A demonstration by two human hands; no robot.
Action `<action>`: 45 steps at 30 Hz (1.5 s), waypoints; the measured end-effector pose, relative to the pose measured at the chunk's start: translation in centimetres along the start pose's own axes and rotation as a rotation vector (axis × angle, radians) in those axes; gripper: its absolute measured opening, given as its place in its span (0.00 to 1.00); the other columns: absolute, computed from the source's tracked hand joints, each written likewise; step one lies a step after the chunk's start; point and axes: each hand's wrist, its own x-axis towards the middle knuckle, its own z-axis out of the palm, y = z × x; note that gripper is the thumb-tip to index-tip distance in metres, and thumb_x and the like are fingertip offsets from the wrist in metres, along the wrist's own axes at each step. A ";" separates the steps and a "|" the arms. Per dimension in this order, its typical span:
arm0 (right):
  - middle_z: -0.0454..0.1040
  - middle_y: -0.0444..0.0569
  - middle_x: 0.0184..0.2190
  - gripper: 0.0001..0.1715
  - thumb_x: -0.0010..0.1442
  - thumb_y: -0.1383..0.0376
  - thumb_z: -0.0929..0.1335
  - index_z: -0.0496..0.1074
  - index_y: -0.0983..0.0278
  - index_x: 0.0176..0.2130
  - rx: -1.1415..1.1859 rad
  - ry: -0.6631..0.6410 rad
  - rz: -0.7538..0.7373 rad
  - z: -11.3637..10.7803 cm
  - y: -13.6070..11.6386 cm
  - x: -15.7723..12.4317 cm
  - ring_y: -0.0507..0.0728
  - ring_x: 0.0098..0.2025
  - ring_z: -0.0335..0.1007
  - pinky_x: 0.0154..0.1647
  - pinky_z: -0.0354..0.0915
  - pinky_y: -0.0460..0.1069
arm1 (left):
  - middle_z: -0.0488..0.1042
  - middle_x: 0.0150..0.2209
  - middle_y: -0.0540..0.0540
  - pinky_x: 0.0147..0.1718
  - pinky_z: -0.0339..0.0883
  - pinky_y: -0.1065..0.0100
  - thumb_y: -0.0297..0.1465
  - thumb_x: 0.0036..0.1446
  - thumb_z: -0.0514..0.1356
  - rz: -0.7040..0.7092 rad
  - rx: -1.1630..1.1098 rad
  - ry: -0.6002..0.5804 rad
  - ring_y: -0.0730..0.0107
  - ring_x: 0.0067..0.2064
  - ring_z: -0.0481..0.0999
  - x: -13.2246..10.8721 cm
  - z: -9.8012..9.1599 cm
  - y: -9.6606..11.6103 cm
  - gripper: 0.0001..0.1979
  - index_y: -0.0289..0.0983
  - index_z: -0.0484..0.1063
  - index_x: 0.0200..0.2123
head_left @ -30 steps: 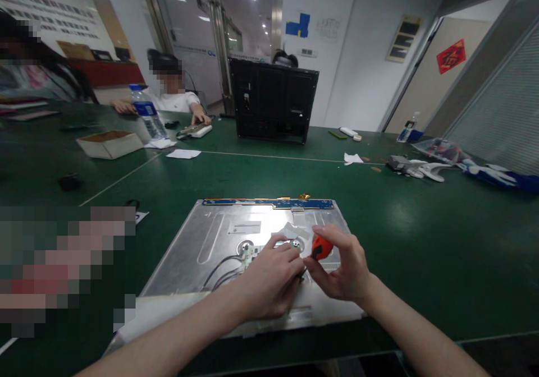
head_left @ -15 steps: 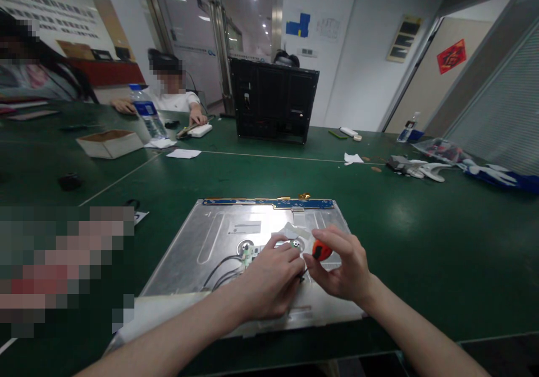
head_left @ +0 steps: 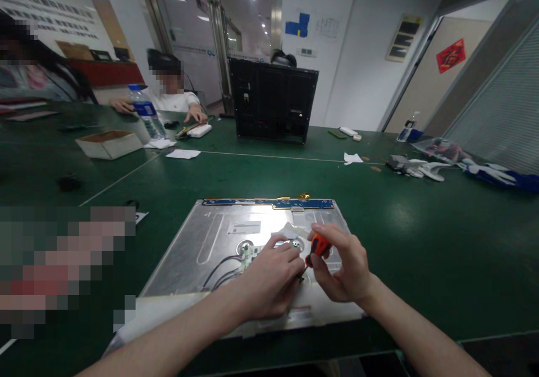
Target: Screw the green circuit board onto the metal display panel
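A flat metal display panel [head_left: 197,237] lies in front of me, with a blue circuit strip [head_left: 252,202] along its far edge. In my right hand [head_left: 347,265] is a small screwdriver [head_left: 319,246] with an orange and black handle, pinched between thumb and fingers. Its thin shaft slants down to the left, its tip close to the fingers of my left hand [head_left: 273,276]. That hand rests curled over a small green circuit board [head_left: 249,253] on the panel; what its fingertips grip is hidden. Black cables [head_left: 217,270] run from the board's left side.
Beyond the panel stands a black monitor housing [head_left: 275,99]. An open box [head_left: 110,144] and a water bottle [head_left: 146,110] are at the far left, near a seated person. Gloves [head_left: 425,169] and a plastic bag [head_left: 440,148] lie at the right. A blurred-out area covers the near left.
The screwdriver handle has tilted and shows more of its length, as my right fingers shift around it. My left hand stays put. The seated person's hand has lifted slightly.
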 end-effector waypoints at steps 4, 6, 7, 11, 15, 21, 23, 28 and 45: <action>0.74 0.45 0.31 0.27 0.63 0.71 0.65 0.61 0.63 0.61 -0.062 0.028 -0.027 0.2 0.2 -0.2 0.53 0.26 0.70 0.21 0.67 0.45 | 0.79 0.41 0.43 0.58 0.59 0.49 0.26 0.58 0.58 -0.007 -0.013 0.009 0.56 0.44 0.77 0.0 0.1 0.0 0.09 0.38 0.72 0.42; 0.73 0.43 0.28 0.26 0.65 0.68 0.66 0.61 0.62 0.60 -0.095 0.027 -0.033 0.3 0.3 -0.4 0.53 0.26 0.70 0.21 0.66 0.46 | 0.79 0.40 0.43 0.58 0.59 0.49 0.26 0.58 0.57 -0.011 -0.019 0.011 0.56 0.44 0.77 0.0 0.1 0.1 0.09 0.38 0.73 0.42; 0.73 0.42 0.27 0.25 0.65 0.67 0.67 0.61 0.61 0.60 -0.104 0.024 -0.031 0.3 0.3 -0.4 0.53 0.26 0.70 0.21 0.66 0.46 | 0.79 0.40 0.43 0.57 0.60 0.49 0.26 0.58 0.58 -0.012 -0.020 0.011 0.56 0.44 0.77 0.0 0.0 0.1 0.09 0.38 0.73 0.42; 0.74 0.43 0.28 0.25 0.65 0.66 0.67 0.61 0.60 0.60 -0.082 0.006 -0.022 0.2 0.4 -0.4 0.54 0.25 0.69 0.21 0.66 0.46 | 0.78 0.40 0.43 0.57 0.60 0.49 0.26 0.58 0.58 -0.018 -0.013 0.000 0.56 0.44 0.77 0.1 -0.1 0.1 0.08 0.38 0.72 0.41; 0.75 0.48 0.32 0.30 0.62 0.70 0.64 0.60 0.64 0.62 -0.017 -0.025 -0.002 -0.1 0.2 -0.1 0.54 0.26 0.70 0.24 0.69 0.48 | 0.79 0.39 0.43 0.58 0.59 0.49 0.26 0.58 0.58 -0.011 -0.008 -0.004 0.56 0.43 0.77 0.0 -0.1 0.1 0.05 0.38 0.72 0.38; 0.75 0.46 0.31 0.34 0.60 0.73 0.63 0.59 0.63 0.64 -0.020 -0.025 0.017 -0.1 0.0 -0.1 0.54 0.26 0.70 0.22 0.69 0.46 | 0.79 0.40 0.43 0.57 0.59 0.49 0.26 0.58 0.57 0.007 -0.018 0.009 0.56 0.44 0.77 0.0 0.0 0.0 0.08 0.39 0.73 0.41; 0.74 0.44 0.29 0.33 0.60 0.72 0.64 0.59 0.62 0.63 -0.045 -0.003 0.011 0.0 0.0 -0.1 0.53 0.24 0.69 0.20 0.67 0.46 | 0.79 0.40 0.43 0.57 0.59 0.49 0.26 0.58 0.57 0.011 -0.016 0.016 0.56 0.44 0.77 0.0 0.0 0.0 0.10 0.39 0.73 0.43; 0.73 0.41 0.26 0.27 0.63 0.71 0.65 0.60 0.60 0.60 -0.088 0.021 -0.011 0.3 0.2 -0.4 0.53 0.22 0.69 0.20 0.66 0.45 | 0.79 0.38 0.44 0.57 0.59 0.50 0.26 0.58 0.57 0.004 -0.009 0.021 0.58 0.42 0.77 0.0 0.2 0.0 0.06 0.39 0.73 0.38; 0.72 0.45 0.29 0.32 0.60 0.73 0.63 0.60 0.65 0.63 0.000 -0.013 0.015 0.1 0.3 -0.2 0.53 0.24 0.67 0.21 0.65 0.46 | 0.79 0.39 0.44 0.57 0.60 0.50 0.26 0.57 0.58 -0.004 -0.017 0.007 0.58 0.42 0.77 0.1 -0.2 0.1 0.07 0.38 0.72 0.39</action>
